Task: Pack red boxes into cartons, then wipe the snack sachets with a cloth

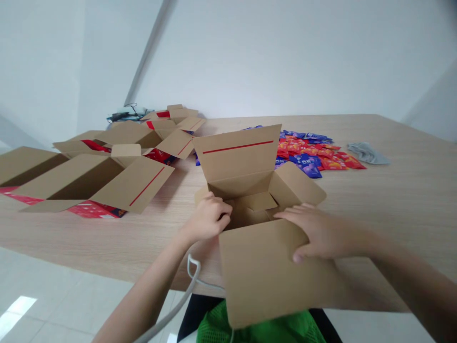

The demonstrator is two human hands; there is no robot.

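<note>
View: head camera, looking forward and down.
Open box (252,238): on the table (392,200) at its near edge, directly in front of the person, between the two hands.
Box opening: faces up, with inner flaps visible inside.
Box long axis: appears to run left to right, right end turned slightly away; foreshortening prevents an exact reading.
Far flap (239,166): raised, leaning away; red strip (238,147) along it, roughly parallel to the fold.
Near flap (264,281): folded outward, pointing toward the person and extending past the table edge.
Right flap (302,183): spread outward to the right.
Left hand (210,218): curled over the box's left edge, near the front corner.
Right hand (316,228): extended, fingers along the front fold toward the right, thumb resting on the near flap.
Hand spacing: apart, one at each side of the box.
Packets (310,157): red and blue, piled beyond the box, mostly to the right.
Grey cloth (367,153): right of the packets.
Other boxes (71,174): grouped at left, flaps open.
</note>
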